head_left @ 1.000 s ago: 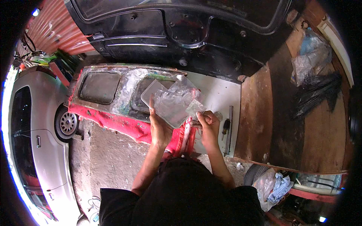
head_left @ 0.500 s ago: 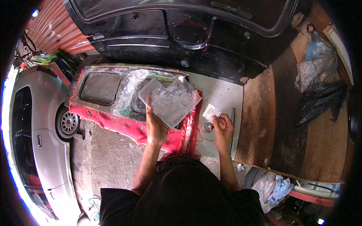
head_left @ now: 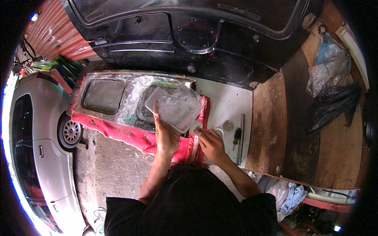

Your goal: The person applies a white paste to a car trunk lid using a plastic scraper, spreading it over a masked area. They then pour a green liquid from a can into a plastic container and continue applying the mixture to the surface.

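Note:
My left hand point(head_left: 165, 135) holds a clear, scuffed rectangular plastic panel point(head_left: 173, 108) by its near edge, tilted over a red panel point(head_left: 118, 126) with silver-lined window openings. My right hand point(head_left: 210, 143) pinches a small pale piece point(head_left: 195, 129) against the clear panel's lower right corner. Just right of that hand, on a white board point(head_left: 228, 106), lie a small round tin point(head_left: 228, 126) and a screwdriver point(head_left: 236, 137).
A long metal rod point(head_left: 241, 137) lies along the white board's right side. A black car hatch point(head_left: 185, 35) stands open beyond. Brown wooden boards point(head_left: 299, 129) with plastic bags point(head_left: 328, 70) are at the right. A silver car point(head_left: 35, 137) stands at the left, rags point(head_left: 291, 196) at the lower right.
My right hand went out over the white board with the small pale piece, then came back to the clear panel's lower right corner. The left hand lowered the panel slightly toward me.

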The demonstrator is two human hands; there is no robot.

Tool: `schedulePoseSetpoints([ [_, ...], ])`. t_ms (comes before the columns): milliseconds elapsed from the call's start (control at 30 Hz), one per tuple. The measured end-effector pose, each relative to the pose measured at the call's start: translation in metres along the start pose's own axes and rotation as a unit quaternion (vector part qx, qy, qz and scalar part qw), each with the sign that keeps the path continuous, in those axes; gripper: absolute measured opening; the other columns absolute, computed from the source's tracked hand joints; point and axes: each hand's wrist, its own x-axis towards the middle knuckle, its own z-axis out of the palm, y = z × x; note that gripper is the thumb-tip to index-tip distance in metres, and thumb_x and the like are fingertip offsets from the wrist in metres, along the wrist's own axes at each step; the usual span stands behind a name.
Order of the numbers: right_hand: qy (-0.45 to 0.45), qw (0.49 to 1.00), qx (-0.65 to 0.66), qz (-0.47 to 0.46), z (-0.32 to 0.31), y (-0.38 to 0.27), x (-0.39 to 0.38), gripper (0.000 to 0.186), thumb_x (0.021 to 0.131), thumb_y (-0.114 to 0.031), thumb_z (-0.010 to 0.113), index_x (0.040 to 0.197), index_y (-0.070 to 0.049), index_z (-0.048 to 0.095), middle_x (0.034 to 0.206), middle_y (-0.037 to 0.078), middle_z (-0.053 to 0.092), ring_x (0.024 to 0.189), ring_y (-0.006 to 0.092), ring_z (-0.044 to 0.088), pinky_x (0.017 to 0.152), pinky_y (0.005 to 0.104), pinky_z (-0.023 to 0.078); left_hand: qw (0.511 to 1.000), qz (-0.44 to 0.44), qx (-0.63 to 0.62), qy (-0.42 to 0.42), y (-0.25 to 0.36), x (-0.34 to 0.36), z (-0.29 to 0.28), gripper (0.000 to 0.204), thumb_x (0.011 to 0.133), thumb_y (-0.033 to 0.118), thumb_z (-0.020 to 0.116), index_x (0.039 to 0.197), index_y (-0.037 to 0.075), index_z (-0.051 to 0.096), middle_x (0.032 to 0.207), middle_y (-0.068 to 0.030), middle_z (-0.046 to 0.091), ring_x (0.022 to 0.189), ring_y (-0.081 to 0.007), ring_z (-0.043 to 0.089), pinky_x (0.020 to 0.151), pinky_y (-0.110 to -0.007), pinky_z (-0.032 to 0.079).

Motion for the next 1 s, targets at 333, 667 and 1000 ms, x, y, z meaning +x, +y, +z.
schedulePoseSetpoints([
  [333,0.128,0.973,0.051,0.188,-0.027,0.033,0.026,0.023,0.089,-0.001,0.070,0.112,-0.004,0.069,0.094,0.011,0.073,0.075,0.0197,0.067,0.070,0.0353,0.053,0.999,0.000,0.025,-0.032,0.020,0.010,0.002,0.068,0.107,0.043,0.044,0.163,0.028,0.008,0.163,-0.0188,0.023,0.140,-0.0421,0.044,0.111,-0.058,0.045],
  [667,0.053,0.915,0.247,0.315,-0.051,0.059,0.064,0.013,0.097,-0.006,0.065,0.109,0.000,0.063,0.073,0.001,0.062,0.063,0.0048,0.054,0.055,0.0232,0.043,0.995,0.001,0.083,-0.045,0.021,0.008,0.012,0.064,0.108,0.038,0.042,0.163,0.022,0.012,0.162,-0.0171,0.024,0.142,-0.0370,0.043,0.111,-0.053,0.046],
  [1000,0.004,0.930,0.236,0.283,-0.040,0.039,0.059,0.017,0.093,-0.008,0.070,0.107,0.000,0.066,0.073,0.005,0.066,0.065,0.0080,0.060,0.059,0.0262,0.048,0.980,0.039,0.177,-0.080,0.025,0.006,0.016,0.068,0.108,0.040,0.042,0.163,0.015,0.012,0.163,-0.0176,0.022,0.145,-0.0372,0.038,0.114,-0.054,0.042],
])
